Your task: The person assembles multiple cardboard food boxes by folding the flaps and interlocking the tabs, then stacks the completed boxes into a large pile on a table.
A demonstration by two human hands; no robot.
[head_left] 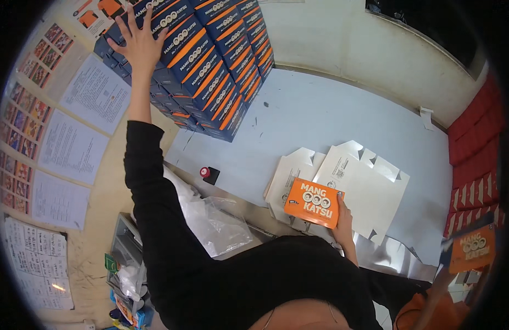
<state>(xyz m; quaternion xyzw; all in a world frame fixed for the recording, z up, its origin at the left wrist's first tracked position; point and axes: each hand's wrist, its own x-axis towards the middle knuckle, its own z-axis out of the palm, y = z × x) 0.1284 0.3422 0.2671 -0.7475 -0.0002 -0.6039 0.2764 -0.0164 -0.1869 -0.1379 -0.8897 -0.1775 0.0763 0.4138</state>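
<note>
My left arm reaches far up to the left, and my left hand [138, 47] is spread with fingers apart against the tall stack of navy and orange boxes [202, 71]. Whether it presses on the top boxes or just hovers at them I cannot tell. Low in front of me, my right hand [344, 223] grips the right edge of a small orange box [312, 202] with white lettering. That box is above flat unfolded cartons [370, 187] lying on the pale table [342, 110].
A red-topped stamp [205, 172] sits by a small black pad [212, 177]. Clear plastic bags [224, 223] hang at the table's near edge. Red boxes [474, 148] are stacked at right. Another person's hand [442, 279] holds an orange box [472, 250]. Papers [73, 146] cover the left wall.
</note>
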